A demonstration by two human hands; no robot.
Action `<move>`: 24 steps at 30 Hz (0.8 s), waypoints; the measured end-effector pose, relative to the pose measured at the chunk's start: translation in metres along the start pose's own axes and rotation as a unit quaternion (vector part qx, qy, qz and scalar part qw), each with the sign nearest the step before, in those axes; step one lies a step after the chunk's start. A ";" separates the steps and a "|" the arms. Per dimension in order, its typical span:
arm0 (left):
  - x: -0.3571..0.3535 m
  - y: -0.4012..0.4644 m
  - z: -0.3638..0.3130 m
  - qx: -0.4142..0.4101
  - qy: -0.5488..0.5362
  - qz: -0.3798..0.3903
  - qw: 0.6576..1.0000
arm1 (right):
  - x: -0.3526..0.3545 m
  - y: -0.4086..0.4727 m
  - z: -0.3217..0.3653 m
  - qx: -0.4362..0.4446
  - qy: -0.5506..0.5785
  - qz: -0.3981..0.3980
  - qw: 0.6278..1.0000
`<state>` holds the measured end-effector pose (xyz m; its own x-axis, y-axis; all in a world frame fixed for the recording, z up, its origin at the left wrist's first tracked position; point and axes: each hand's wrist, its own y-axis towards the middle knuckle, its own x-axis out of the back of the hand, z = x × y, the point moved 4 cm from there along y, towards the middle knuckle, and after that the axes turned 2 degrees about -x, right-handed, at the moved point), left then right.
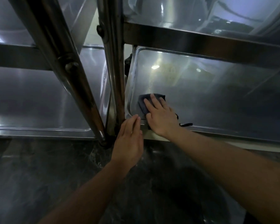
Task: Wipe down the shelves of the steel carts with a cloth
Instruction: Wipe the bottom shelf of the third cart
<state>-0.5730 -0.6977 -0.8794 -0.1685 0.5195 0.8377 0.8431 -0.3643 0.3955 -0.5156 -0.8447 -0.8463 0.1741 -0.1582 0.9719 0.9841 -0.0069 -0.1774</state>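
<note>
Two steel carts stand side by side. My right hand lies flat on a dark grey cloth, pressing it onto the near left corner of the right cart's bottom shelf. A dark loop of the cloth sticks out by my wrist. My left hand rests, fingers together, on that shelf's front corner beside the cart's upright post, holding nothing. The left cart's bottom shelf lies to the left.
A steel rail of the right cart's upper shelf crosses above the hands. The left cart's slanted post leans close to the right cart's post. Dark marbled floor lies below the shelves.
</note>
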 end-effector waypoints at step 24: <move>-0.014 -0.003 -0.013 -0.044 -0.017 -0.019 0.999 | 0.027 0.131 -0.051 -0.114 0.068 -0.021 0.991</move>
<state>-0.5795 -0.7141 -0.8874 -0.1803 0.5599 0.8087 0.7880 -0.4099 0.4594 -0.3842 -0.8999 -0.8513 0.1112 -0.2837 0.9525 0.9542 -0.2375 -0.1821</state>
